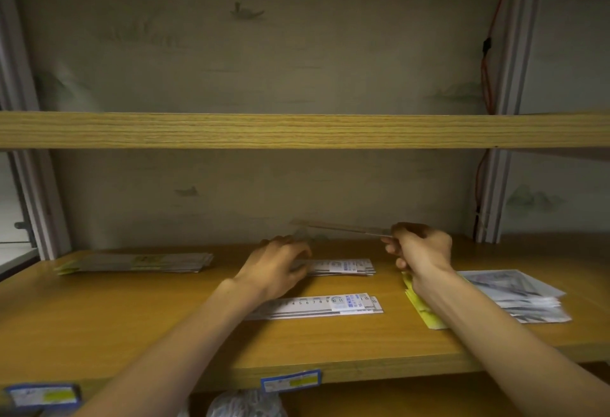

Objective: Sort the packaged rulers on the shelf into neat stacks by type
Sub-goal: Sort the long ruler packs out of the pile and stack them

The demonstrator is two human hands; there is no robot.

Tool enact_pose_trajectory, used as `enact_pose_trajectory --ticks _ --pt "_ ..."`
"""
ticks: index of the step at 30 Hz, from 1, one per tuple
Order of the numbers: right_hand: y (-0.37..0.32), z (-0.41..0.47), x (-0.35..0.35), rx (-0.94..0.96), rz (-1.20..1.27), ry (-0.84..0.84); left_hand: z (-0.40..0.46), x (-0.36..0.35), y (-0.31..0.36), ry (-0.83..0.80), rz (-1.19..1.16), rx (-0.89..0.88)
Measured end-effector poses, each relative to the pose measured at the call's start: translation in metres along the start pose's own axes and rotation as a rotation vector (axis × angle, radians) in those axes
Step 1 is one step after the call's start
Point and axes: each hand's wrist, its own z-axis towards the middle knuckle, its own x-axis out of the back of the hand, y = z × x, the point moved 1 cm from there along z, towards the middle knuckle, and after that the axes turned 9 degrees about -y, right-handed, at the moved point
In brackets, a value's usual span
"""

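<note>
On the wooden shelf [132, 324] lie several groups of packaged rulers. My left hand [280, 263] rests with curled fingers on the left end of a white-and-blue ruler stack [343, 266] at mid shelf. My right hand [419, 246] pinches one clear packaged ruler [336, 228] by its right end and holds it level above the shelf. Another white-and-blue stack [323, 306] lies nearer the front. A green-labelled stack [138, 262] sits at the left. A pile with yellow ends [425, 314] and clear sleeves [521, 298] lies at the right, partly under my right forearm.
An upper wooden shelf board [297, 129] runs across above the hands. White metal uprights [501, 169] frame both sides, with an orange cable [487, 63] along the right one. Blue price tags [290, 380] are stuck on the shelf's front edge. Bagged goods [244, 403] show below.
</note>
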Motion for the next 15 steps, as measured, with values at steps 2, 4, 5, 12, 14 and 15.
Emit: enact_pose_trajectory --ticks 2,4,5,12,14,15 --pt "-0.0009 -0.0007 0.0015 0.005 -0.005 0.000 0.0034 -0.0043 -0.0016 -0.062 -0.012 0.023" --pt "-0.0016 -0.0015 0.0032 0.012 -0.014 -0.001 0.0062 -0.0076 -0.0026 -0.106 -0.020 0.035" --pt "-0.0021 -0.0019 0.0040 0.016 -0.017 -0.002 0.0073 -0.0085 -0.0025 -0.123 -0.026 0.034" --pt "0.0007 0.0028 0.0079 0.026 -0.022 0.007 0.0063 -0.0054 0.0020 -0.101 -0.042 -0.015" --pt "0.0010 0.0023 0.0091 0.028 -0.030 0.013 0.0054 -0.0044 0.0018 -0.079 -0.035 -0.026" --pt "0.0010 0.0017 0.0097 0.026 -0.029 0.016 0.0050 -0.0040 0.0017 -0.062 -0.022 -0.026"
